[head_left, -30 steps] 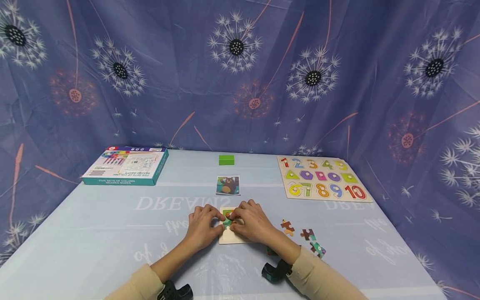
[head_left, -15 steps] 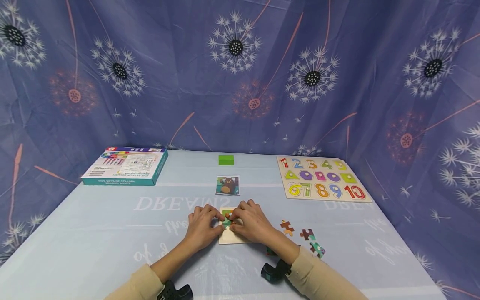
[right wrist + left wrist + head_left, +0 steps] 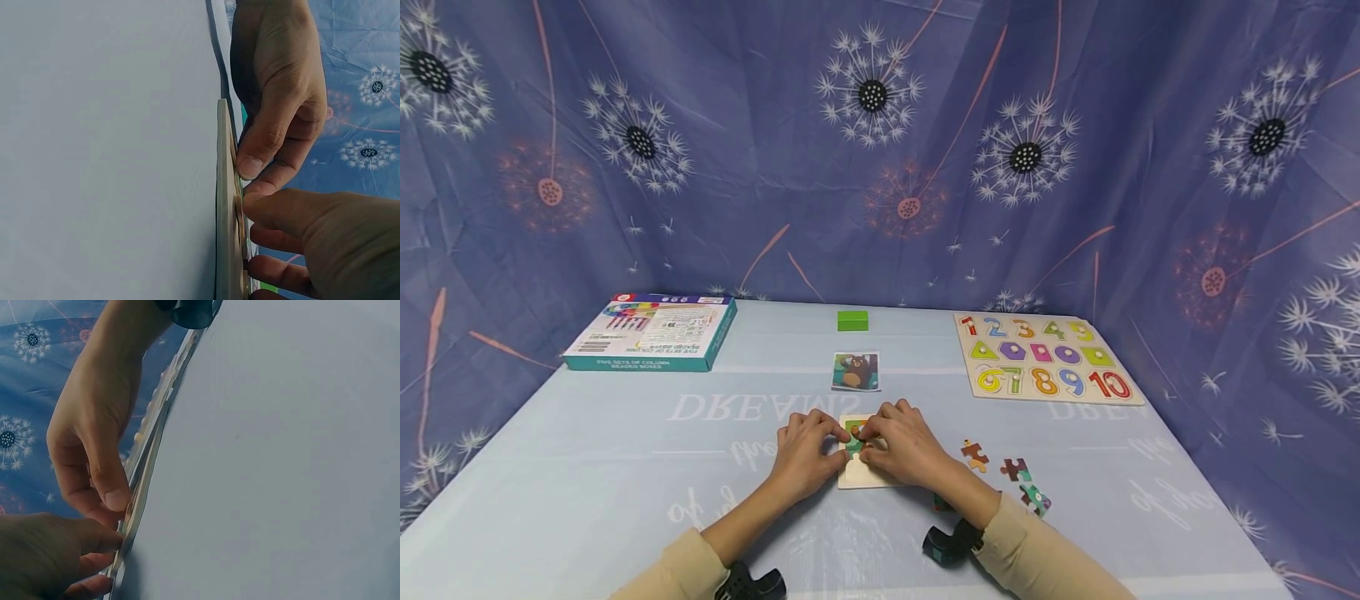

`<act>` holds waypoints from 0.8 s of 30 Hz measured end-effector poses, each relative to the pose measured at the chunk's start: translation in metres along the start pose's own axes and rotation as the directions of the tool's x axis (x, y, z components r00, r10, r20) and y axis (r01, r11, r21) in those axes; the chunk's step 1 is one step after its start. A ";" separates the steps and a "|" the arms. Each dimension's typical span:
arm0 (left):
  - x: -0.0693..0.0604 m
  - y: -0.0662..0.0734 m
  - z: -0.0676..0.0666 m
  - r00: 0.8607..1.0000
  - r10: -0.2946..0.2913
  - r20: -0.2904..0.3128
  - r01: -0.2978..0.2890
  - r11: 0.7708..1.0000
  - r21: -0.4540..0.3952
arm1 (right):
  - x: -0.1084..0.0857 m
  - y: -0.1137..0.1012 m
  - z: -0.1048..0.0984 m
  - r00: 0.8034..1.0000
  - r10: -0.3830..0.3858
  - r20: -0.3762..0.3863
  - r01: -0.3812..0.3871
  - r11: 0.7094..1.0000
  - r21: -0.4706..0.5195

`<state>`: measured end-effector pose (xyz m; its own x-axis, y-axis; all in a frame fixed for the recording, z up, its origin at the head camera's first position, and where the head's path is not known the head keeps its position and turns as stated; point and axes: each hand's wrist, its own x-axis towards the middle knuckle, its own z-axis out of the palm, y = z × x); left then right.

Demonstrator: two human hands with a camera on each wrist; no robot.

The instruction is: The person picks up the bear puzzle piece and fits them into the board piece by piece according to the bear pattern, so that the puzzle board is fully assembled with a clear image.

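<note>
Both hands meet over a small wooden jigsaw board [image 3: 859, 477] in the middle of the table. My left hand [image 3: 807, 450] reaches in over the board's left rim, thumb and index finger at a green jigsaw puzzle piece [image 3: 854, 445]. From the other side my right hand [image 3: 906, 442] pinches at the same piece with thumb and index finger, covering the board's right part. In the right wrist view the board [image 3: 222, 206] appears edge-on, with pieces slightly raised on its face. Several loose puzzle pieces, among them a brown one [image 3: 1015, 469], lie right of the right hand.
Behind the board lies a bear picture card [image 3: 856, 372], with a green block [image 3: 853, 320] farther back. A number-and-shape board [image 3: 1045, 358] lies at the back right. At the back left is a flat teal-edged box [image 3: 651, 333]. A patterned curtain [image 3: 760, 167] hangs behind.
</note>
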<state>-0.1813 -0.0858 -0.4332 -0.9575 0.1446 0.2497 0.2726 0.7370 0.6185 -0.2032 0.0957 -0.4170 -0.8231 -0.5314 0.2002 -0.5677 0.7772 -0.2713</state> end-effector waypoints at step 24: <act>0.000 0.001 0.000 1.000 -0.005 -0.006 0.005 1.000 -0.009 | -0.006 0.013 -0.022 0.997 0.059 -0.050 -0.055 0.995 0.089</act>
<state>-0.1806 -0.0852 -0.4322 -0.9583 0.1369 0.2508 0.2686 0.7315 0.6267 -0.2049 0.1161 -0.4010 -0.8538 -0.4667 0.2305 -0.5205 0.7722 -0.3644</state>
